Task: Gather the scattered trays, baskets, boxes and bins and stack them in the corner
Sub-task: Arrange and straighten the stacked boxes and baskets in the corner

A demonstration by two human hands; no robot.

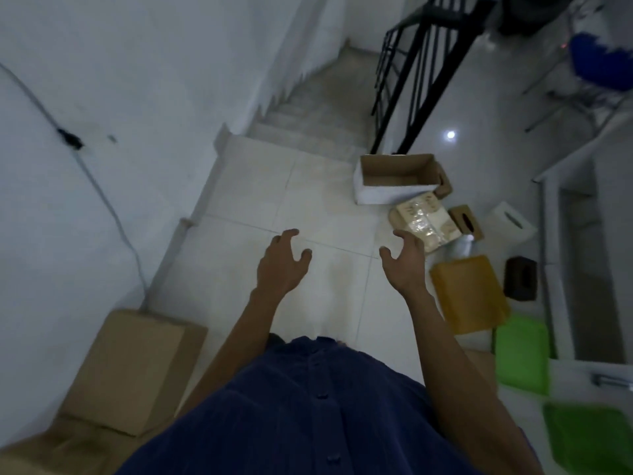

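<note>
My left hand (282, 264) and my right hand (406, 260) are held out over the tiled floor, fingers loosely spread, holding nothing. To the right lie an open white cardboard box (397, 180), a cream wrapped package (423, 222), a small brown box (466, 222), a white box (512, 226), a yellow bin (467, 293), a dark brown box (520, 277) and two green bins (522, 354) (589, 437). Closed cardboard boxes (133, 368) sit stacked against the wall at lower left.
A staircase (318, 111) goes down ahead, with a black metal railing (407, 73) on its right. The white wall (102, 97) with a cable runs along the left. A white cabinet (582, 262) stands at right, and a blue chair (603, 66) at top right.
</note>
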